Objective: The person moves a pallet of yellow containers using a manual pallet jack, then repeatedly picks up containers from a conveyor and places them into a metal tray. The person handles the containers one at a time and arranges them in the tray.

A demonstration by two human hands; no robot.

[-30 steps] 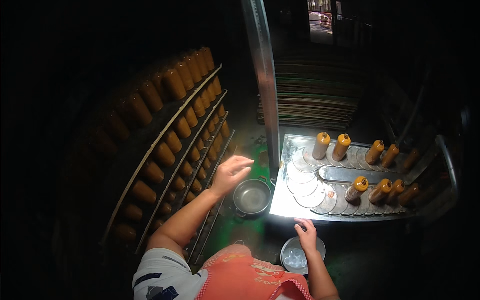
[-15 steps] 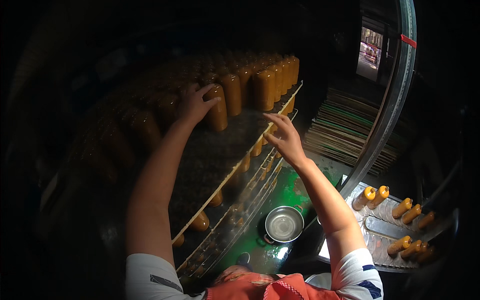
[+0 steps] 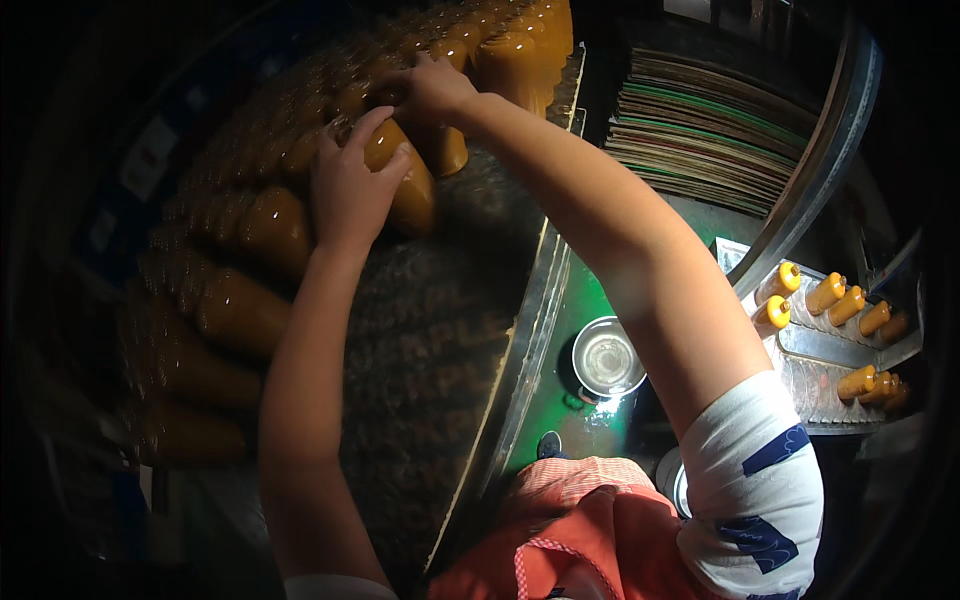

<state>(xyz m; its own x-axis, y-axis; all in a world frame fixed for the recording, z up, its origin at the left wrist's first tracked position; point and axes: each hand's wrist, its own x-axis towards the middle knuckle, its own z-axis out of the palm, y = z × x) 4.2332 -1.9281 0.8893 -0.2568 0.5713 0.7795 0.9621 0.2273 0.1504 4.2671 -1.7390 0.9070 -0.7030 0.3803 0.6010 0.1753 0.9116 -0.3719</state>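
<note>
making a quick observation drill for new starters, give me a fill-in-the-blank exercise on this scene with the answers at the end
The bare left hand, at a glossy amber-brown cylinder, is lower in the picture than the bare ____ hand.
The round silvery metal pot stands on a floor coloured ____.
The short right sleeve is coloured ____, with dark blue patches.
In the picture, the stack of thin flat sheets lies to the ____ of the curved grey metal post.

Missing words: right; green; white; left.
</note>
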